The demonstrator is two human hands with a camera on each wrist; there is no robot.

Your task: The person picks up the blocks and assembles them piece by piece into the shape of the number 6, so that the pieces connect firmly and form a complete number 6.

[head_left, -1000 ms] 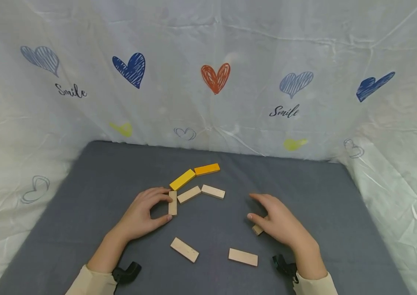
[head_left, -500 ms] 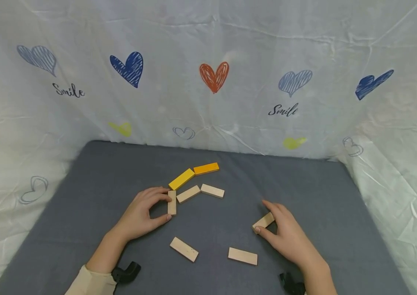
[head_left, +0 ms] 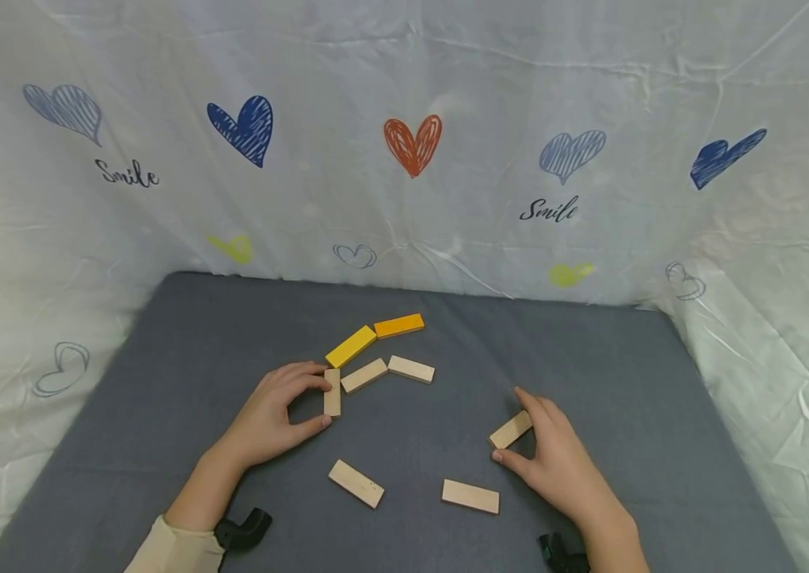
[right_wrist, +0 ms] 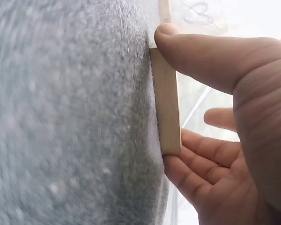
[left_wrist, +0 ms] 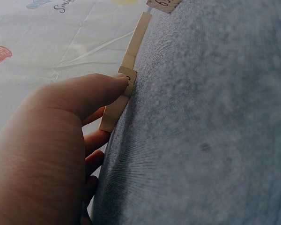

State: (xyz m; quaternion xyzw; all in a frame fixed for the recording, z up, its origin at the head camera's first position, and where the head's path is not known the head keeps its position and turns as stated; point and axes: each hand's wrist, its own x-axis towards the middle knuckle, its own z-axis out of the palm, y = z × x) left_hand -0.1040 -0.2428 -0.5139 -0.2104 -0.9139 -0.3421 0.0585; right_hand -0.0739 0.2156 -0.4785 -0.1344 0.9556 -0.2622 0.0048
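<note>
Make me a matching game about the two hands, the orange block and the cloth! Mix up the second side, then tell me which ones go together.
Things:
1. Left hand
2. Right hand
3. Orange block
4. Cloth

Clues:
A. Gray and lying flat
B. Holding a lone block
C. Farther back than the yellow block
D. Holding a pale block beside the yellow block

Right pairs: 1-D, 2-B, 3-C, 4-A
</note>
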